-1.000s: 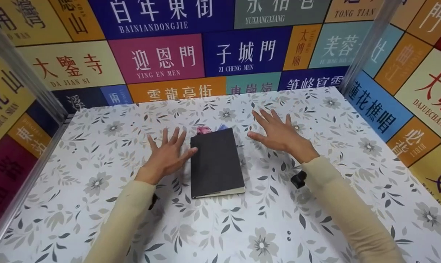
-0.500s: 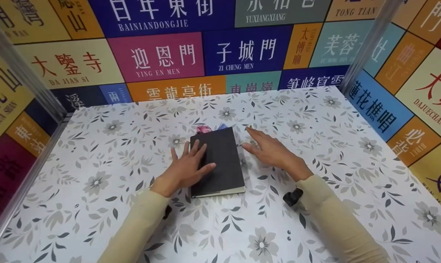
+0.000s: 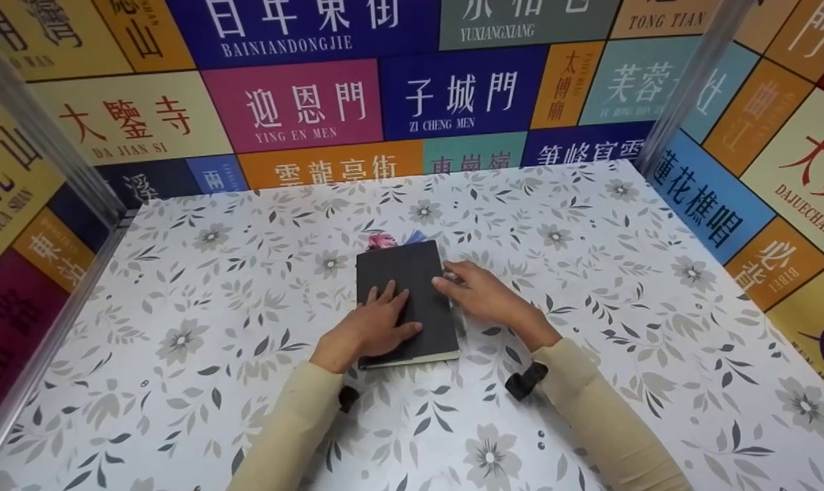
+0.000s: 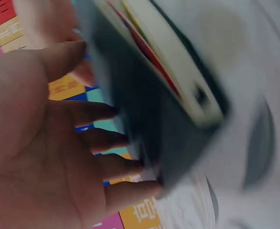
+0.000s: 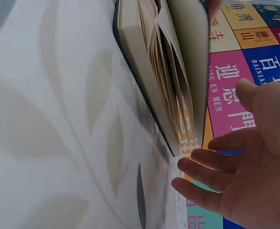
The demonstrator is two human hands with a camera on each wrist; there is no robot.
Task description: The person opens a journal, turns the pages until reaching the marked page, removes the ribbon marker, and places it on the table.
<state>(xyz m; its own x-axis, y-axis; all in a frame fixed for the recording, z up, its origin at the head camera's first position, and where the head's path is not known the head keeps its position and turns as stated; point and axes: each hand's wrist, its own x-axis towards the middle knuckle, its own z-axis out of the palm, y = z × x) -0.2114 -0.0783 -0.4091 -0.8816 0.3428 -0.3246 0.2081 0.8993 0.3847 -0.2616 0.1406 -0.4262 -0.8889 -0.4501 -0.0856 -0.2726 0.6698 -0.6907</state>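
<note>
A closed black-covered notebook (image 3: 408,262) lies on the table, its cream pages (image 5: 147,57) slightly parted at the fore-edge in the right wrist view. Pink ruffled material (image 3: 380,241) and a blue piece (image 3: 415,236) show past its far edge. My left hand (image 3: 374,329) rests on the lower left of the cover, fingers spread and mostly straight. Beside the right long edge is my right hand (image 3: 483,293), its thumb over the cover's edge and its fingers loosely bent. The right wrist view shows a gap between those fingers and the pages.
The table (image 3: 248,409) wears a white cloth printed with grey leaves and flowers. Colourful panels (image 3: 296,106) with printed characters stand behind and on both sides. Metal posts (image 3: 685,88) mark the corners. A dark wrist camera (image 3: 526,382) is strapped to the right sleeve.
My left hand has moved right, from beside the notebook onto its cover. My right hand has come down and left to the notebook's right edge. The notebook stays in place.
</note>
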